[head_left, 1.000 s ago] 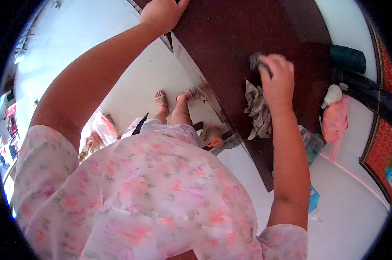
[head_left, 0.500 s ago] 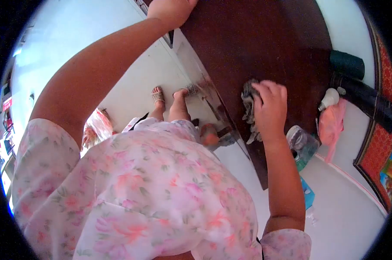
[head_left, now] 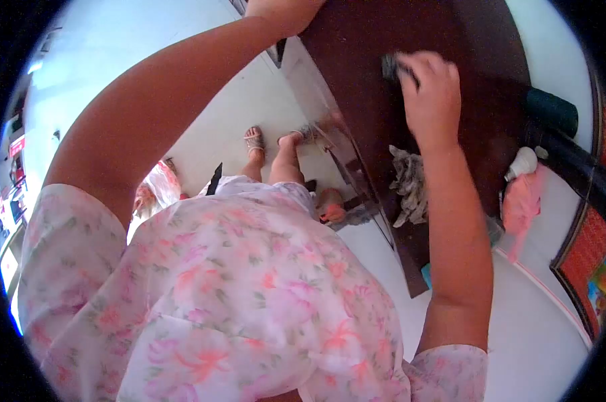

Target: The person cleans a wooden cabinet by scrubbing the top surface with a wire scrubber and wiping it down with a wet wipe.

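Note:
My right hand [head_left: 437, 100] is over the dark brown tabletop [head_left: 356, 100], its fingers closed on a small dark object [head_left: 390, 67] with a rounded end; blur hides its exact kind. A crumpled grey rag [head_left: 410, 186] lies on the tabletop beside my right forearm, apart from the hand. My left hand [head_left: 296, 12] is at the top edge of the view, by the table's left edge. Its fingers are cut off by the frame.
Right of the table are a dark green roll [head_left: 552, 110], a white light bulb [head_left: 521, 163] and a pink plastic bag [head_left: 522, 201]. My sandalled feet [head_left: 255, 141] are on the pale floor [head_left: 216, 147] to the left. A red-patterned panel [head_left: 576, 248] stands at the far right.
My right hand has moved from the rag farther up the tabletop, carrying the small dark object. The rag stays behind on the table. My left hand remains near the table's edge.

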Tool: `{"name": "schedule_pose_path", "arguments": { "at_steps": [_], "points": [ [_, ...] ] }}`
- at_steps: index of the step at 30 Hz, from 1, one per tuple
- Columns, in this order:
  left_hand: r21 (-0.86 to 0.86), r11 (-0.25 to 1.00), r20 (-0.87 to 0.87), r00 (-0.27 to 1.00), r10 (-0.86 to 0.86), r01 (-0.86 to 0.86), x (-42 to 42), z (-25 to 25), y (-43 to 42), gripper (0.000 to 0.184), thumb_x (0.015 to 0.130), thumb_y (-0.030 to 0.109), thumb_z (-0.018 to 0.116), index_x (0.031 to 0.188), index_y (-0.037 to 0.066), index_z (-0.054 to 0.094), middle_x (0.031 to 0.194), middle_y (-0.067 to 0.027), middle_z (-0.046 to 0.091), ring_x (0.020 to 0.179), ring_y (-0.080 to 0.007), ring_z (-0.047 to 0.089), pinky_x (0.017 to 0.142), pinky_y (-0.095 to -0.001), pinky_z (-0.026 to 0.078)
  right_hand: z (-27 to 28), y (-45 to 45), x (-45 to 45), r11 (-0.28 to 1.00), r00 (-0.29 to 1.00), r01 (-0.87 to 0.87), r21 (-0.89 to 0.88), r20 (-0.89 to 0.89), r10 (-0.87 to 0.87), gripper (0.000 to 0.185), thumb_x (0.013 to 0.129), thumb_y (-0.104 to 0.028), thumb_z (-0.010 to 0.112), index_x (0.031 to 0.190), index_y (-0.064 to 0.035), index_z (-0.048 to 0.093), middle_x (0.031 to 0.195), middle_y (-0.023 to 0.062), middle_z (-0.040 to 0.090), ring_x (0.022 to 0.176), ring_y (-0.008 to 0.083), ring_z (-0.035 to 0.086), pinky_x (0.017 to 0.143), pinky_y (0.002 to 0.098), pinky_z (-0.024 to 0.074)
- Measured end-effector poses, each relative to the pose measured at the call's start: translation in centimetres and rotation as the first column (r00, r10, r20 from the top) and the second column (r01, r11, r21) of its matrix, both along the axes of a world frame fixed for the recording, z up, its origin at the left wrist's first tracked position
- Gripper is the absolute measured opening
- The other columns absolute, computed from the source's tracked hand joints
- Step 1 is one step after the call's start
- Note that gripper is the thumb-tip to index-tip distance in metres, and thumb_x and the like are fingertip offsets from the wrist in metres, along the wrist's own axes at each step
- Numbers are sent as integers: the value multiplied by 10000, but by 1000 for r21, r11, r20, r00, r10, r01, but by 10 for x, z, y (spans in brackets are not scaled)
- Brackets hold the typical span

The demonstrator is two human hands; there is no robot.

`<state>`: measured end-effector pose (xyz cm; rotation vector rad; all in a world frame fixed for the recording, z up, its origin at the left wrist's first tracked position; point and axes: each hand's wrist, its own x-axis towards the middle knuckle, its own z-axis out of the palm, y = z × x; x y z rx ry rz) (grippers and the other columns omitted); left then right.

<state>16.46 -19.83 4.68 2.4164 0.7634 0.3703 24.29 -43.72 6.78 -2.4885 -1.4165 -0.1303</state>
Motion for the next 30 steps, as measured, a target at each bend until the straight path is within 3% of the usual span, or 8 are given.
{"name": "schedule_pose_path", "arguments": {
  "at_steps": [2,5,10,17,21,25,28,30],
  "points": [
    [-1,1000,-40,999,1,-1,-4,-2,1,323,973,345,484,1060,77,640,1007,-184,677,947,-396,632,814,-482,505,-7,36,12,998,997,-12,57,82,7,213,849,-170,662,1051,-119,702,1076,78,645,999,325,566,901,411,470],
    [-10,999,24,999,-40,41,-1,-10,3,331,972,356,484,1062,80,642,1002,-185,678,936,-398,635,815,-480,506,3,43,-5,998,999,-39,53,20,38,226,843,-179,666,1062,-131,701,1081,80,649,986,338,569,896,421,474],
    [16,1000,29,1000,-11,11,-2,-11,3,326,975,371,479,1082,107,636,995,-183,680,933,-394,639,800,-482,507,15,-43,-87,995,976,82,-62,-197,-93,287,768,-60,704,1052,-106,697,1046,81,624,988,306,560,879,402,475],
    [10,1000,11,1000,-3,2,-2,-7,0,319,980,368,475,1077,107,633,1005,-178,679,923,-399,638,793,-487,506,31,-166,-115,939,940,269,-217,-153,-305,340,713,4,720,1037,-99,707,1059,92,633,1013,308,558,889,402,471],
    [3,999,-46,998,43,-43,2,-8,-2,321,979,370,479,1083,107,632,1008,-174,680,933,-396,637,801,-485,505,18,-131,-121,993,972,105,-55,-206,-114,351,704,-35,721,1046,-109,693,1052,87,623,1005,321,554,889,429,472],
    [44,999,17,1000,18,-18,0,-20,4,319,980,367,480,1082,108,635,1006,-170,681,937,-395,636,800,-483,506,-2,-63,-86,981,976,166,100,-161,-148,288,752,-71,706,1035,-117,690,1036,83,622,968,335,551,873,437,471],
    [177,979,117,986,-121,99,4,-26,12,320,979,368,481,1074,107,640,1008,-169,681,939,-397,636,803,-483,507,-1,-52,-55,962,967,250,106,-84,-242,265,776,-83,690,1038,-121,691,1049,93,615,976,338,545,881,443,465],
    [30,999,19,999,42,-42,-1,-12,1,323,979,369,480,1057,103,646,1006,-166,681,938,-394,637,804,-478,509,5,-81,-72,965,959,260,33,-130,-253,267,777,-82,686,1042,-118,690,1056,100,614,986,341,543,893,444,459]
  ]
}}
